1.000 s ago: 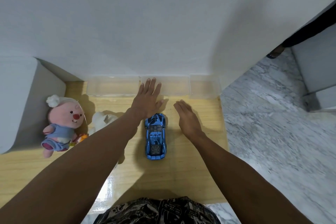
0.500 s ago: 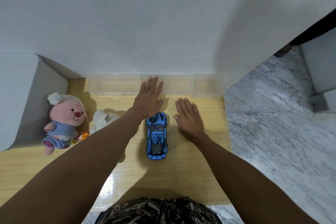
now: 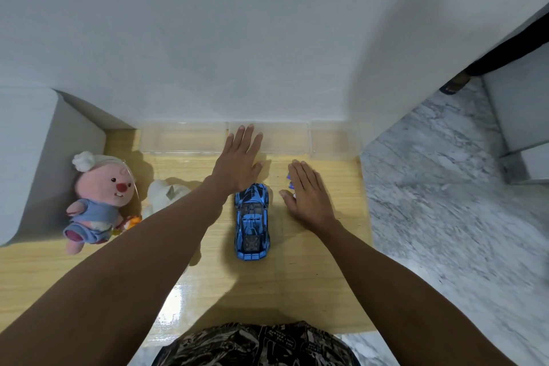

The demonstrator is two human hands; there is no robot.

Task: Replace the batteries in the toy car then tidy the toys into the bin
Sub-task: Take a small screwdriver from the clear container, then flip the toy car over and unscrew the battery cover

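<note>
A shiny blue toy car (image 3: 252, 223) lies upright on the wooden table (image 3: 312, 276), nose pointing away from me. My left hand (image 3: 239, 162) hovers flat and open just beyond the car's nose, fingers spread over a clear plastic bin (image 3: 184, 140) against the wall. My right hand (image 3: 309, 193) rests flat and open on the table right of the car, partly covering small blue-and-white items (image 3: 290, 183). A pink plush doll in blue clothes (image 3: 98, 196) and a white plush toy (image 3: 165, 196) lie at the left.
Several clear plastic trays line the white wall, one at the right (image 3: 332, 141). A small orange toy (image 3: 132, 221) sits beside the doll. A white block (image 3: 26, 157) stands at the far left. The table's right edge drops to a marble floor (image 3: 445, 202).
Both hands have stayed nearly in place. My right hand has flattened onto the table beside the car, and small blue items now show at its fingertips.
</note>
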